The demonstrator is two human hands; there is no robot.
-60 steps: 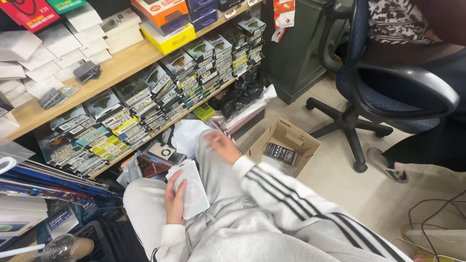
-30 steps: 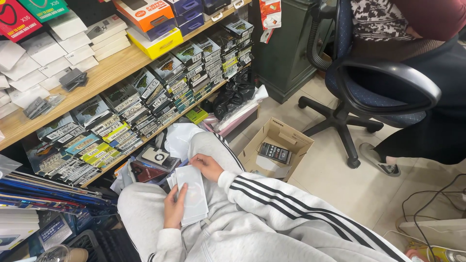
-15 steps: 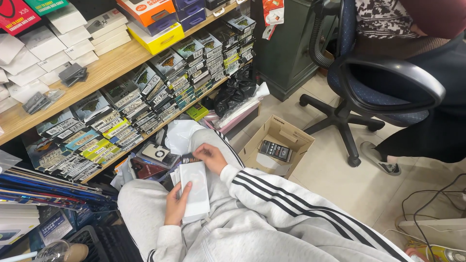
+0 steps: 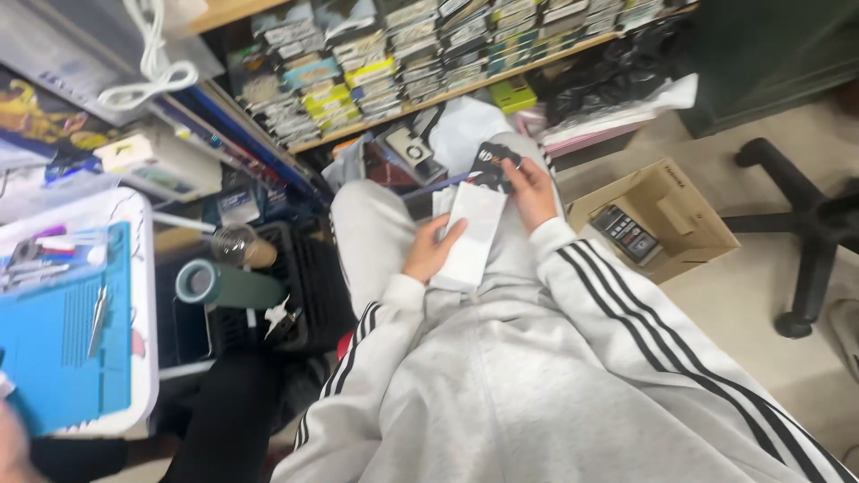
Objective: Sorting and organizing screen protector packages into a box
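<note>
- Left hand [image 4: 429,252]: grip closed on white flat box [image 4: 472,234], resting on lap.
- Right hand [image 4: 530,190]: grip closed on small black packet [image 4: 492,164], at the box's top edge.
- Open cardboard box [image 4: 662,219] on floor, right of the knee.

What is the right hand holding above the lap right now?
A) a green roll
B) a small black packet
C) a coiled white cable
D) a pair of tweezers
B: the right hand grips a small black packet just above the white box that the left hand steadies on the lap.
</note>
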